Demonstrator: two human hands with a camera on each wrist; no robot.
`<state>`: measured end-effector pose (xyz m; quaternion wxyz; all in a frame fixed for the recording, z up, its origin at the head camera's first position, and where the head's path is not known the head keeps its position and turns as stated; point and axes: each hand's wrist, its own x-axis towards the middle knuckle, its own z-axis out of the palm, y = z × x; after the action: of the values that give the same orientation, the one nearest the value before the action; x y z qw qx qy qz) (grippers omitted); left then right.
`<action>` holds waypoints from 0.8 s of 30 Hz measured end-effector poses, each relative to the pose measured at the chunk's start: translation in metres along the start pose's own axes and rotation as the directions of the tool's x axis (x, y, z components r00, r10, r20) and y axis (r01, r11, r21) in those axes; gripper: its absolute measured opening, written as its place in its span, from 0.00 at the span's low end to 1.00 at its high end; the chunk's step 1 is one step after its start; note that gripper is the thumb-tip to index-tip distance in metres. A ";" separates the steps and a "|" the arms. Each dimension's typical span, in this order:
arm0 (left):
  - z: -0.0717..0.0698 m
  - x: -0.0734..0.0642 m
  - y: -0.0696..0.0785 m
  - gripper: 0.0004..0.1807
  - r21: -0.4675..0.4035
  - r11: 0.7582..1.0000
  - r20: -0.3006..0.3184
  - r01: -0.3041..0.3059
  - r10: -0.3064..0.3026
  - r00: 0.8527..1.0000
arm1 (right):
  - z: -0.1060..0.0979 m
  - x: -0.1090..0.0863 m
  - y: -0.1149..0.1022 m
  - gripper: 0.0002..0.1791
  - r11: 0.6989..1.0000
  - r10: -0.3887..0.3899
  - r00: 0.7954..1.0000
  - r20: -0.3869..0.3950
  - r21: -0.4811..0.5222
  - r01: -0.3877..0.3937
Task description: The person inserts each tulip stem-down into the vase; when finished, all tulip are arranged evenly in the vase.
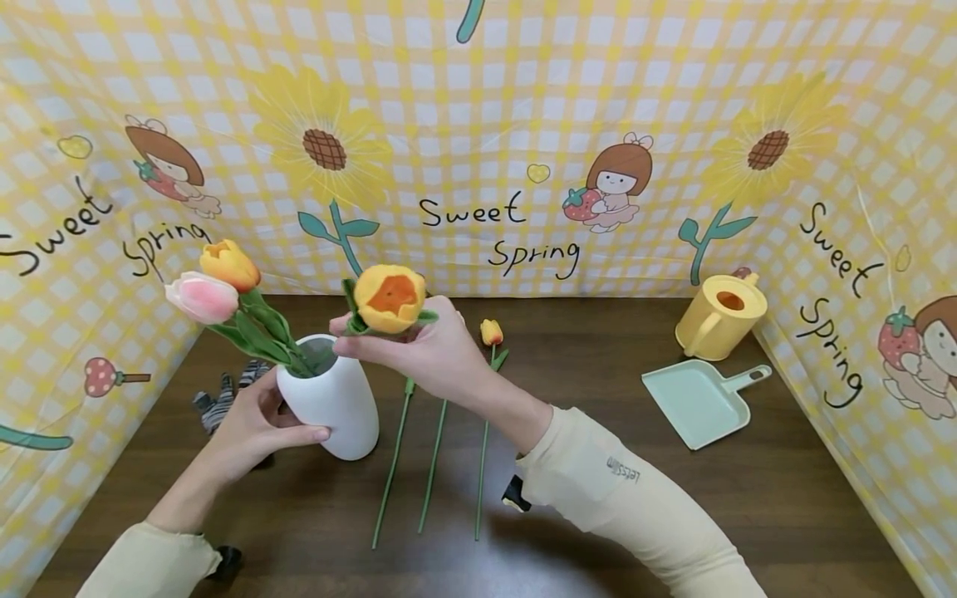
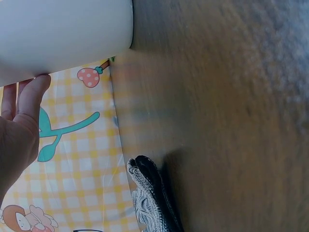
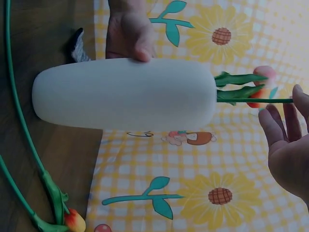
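Note:
My left hand grips the side of a white vase, its thumb across the front and its fingers behind. A pink tulip and an orange tulip stand in the vase, leaning left. Above the mouth, my right hand pinches a yellow-orange tulip just below its bloom. In the right wrist view that tulip's green stem runs from my fingertips into the vase mouth; its lower end is hidden inside.
Several tulip stems lie on the brown table, one with an orange-yellow bloom. A grey patterned knit item lies behind my left hand. To the right are a pale green dustpan and a yellow watering can. Checked cloth surrounds the table.

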<state>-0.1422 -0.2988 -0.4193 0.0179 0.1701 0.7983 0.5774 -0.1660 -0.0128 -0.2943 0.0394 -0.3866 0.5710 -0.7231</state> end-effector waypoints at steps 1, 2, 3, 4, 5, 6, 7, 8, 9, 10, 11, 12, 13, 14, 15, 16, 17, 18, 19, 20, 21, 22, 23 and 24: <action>0.000 0.000 0.000 0.41 0.001 1.000 0.001 0.001 -0.001 1.000 | 0.002 0.000 0.001 0.11 1.000 -0.007 1.000 0.005 -0.004 0.007; 0.000 0.000 0.000 0.40 0.005 1.000 0.001 0.002 -0.002 1.000 | 0.003 0.001 0.003 0.12 1.000 -0.008 1.000 0.015 0.004 0.008; 0.000 0.000 0.000 0.40 0.005 1.000 0.001 0.003 -0.003 1.000 | 0.004 0.002 0.004 0.13 1.000 -0.015 1.000 0.026 0.002 0.015; 0.000 0.000 0.000 0.40 0.005 1.000 0.001 0.003 -0.003 1.000 | 0.005 0.003 0.005 0.13 1.000 -0.018 0.999 0.039 -0.007 0.018; 0.000 0.000 0.000 0.40 0.005 1.000 0.001 0.004 -0.004 1.000 | 0.005 0.004 0.006 0.14 0.999 -0.026 0.998 0.052 -0.021 0.028; 0.000 0.000 0.000 0.40 0.006 1.000 0.001 0.004 -0.004 1.000 | 0.006 0.006 0.007 0.15 0.999 -0.037 0.998 0.060 -0.032 0.039; 0.000 0.000 0.001 0.40 0.007 1.000 0.001 0.004 -0.004 1.000 | 0.007 0.007 0.008 0.15 0.998 -0.040 0.997 0.065 -0.042 0.043; 0.000 0.001 0.001 0.40 0.006 1.000 0.001 0.005 -0.005 1.000 | 0.008 0.008 0.009 0.15 0.997 -0.045 0.997 0.068 -0.052 0.049; 0.000 0.001 0.001 0.40 0.006 1.000 0.002 0.006 -0.006 1.000 | 0.008 0.009 0.010 0.14 0.997 -0.050 0.996 0.071 -0.058 0.054; 0.001 0.001 0.001 0.40 0.006 1.000 0.002 0.007 -0.007 1.000 | 0.009 0.011 0.011 0.13 0.996 -0.051 0.996 0.071 -0.065 0.056; 0.000 0.001 0.001 0.40 0.006 1.000 0.003 0.007 -0.007 1.000 | 0.010 0.012 0.011 0.12 0.996 -0.053 0.996 0.072 -0.061 0.057; 0.000 0.001 0.001 0.40 0.007 1.000 0.004 0.008 -0.008 1.000 | 0.010 0.013 0.012 0.11 0.997 -0.049 0.996 0.070 -0.060 0.053; 0.001 0.001 0.001 0.40 0.005 1.000 0.005 0.009 -0.009 1.000 | 0.011 0.014 0.013 0.10 0.996 -0.047 0.996 0.074 -0.066 0.052; 0.000 0.001 0.001 0.40 0.003 1.000 0.006 0.010 -0.010 1.000 | 0.011 0.014 0.014 0.10 0.996 -0.047 0.996 0.081 -0.073 0.053; 0.000 0.001 0.002 0.41 0.003 1.000 0.006 0.010 -0.010 1.000 | 0.011 0.015 0.015 0.10 0.996 -0.041 0.995 0.090 -0.080 0.048; 0.000 0.001 0.002 0.42 0.003 1.000 0.005 0.011 -0.011 1.000 | 0.012 0.016 0.015 0.10 0.995 -0.036 0.994 0.099 -0.086 0.045; 0.000 0.001 0.002 0.42 0.004 1.000 0.005 0.013 -0.013 1.000 | 0.012 0.016 0.016 0.10 0.995 -0.032 0.994 0.109 -0.092 0.042; 0.000 0.001 0.002 0.42 0.003 1.000 0.005 0.015 -0.015 1.000 | 0.012 0.017 0.017 0.10 0.994 -0.031 0.992 0.119 -0.096 0.043; 0.000 0.001 0.003 0.43 0.003 1.000 0.005 0.017 -0.017 1.000 | 0.013 0.018 0.018 0.11 0.994 -0.034 0.991 0.131 -0.094 0.046; 0.000 0.001 0.003 0.43 0.002 1.000 0.004 0.019 -0.019 1.000 | 0.013 0.019 0.019 0.11 0.994 -0.032 0.989 0.141 -0.094 0.046; 0.001 0.001 0.003 0.43 0.001 1.000 0.005 0.022 -0.022 1.000 | 0.013 0.020 0.020 0.11 0.994 -0.030 0.988 0.149 -0.095 0.045; 0.001 0.000 0.004 0.43 0.000 1.000 0.005 0.023 -0.023 1.000 | 0.013 0.021 0.021 0.12 0.994 -0.026 0.987 0.158 -0.098 0.042; 0.001 0.000 0.004 0.43 -0.002 1.000 0.006 0.026 -0.026 1.000 | 0.013 0.022 0.021 0.12 0.994 -0.020 0.986 0.165 -0.104 0.038; 0.001 0.000 0.004 0.43 -0.002 1.000 0.006 0.026 -0.026 1.000 | 0.014 0.024 0.022 0.13 0.992 -0.015 0.985 0.171 -0.117 0.036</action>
<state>-0.1412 -0.2971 -0.4157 0.0280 0.1612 0.7999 0.5774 -0.1829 -0.0430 -0.3005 0.0553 -0.4557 0.6029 -0.6525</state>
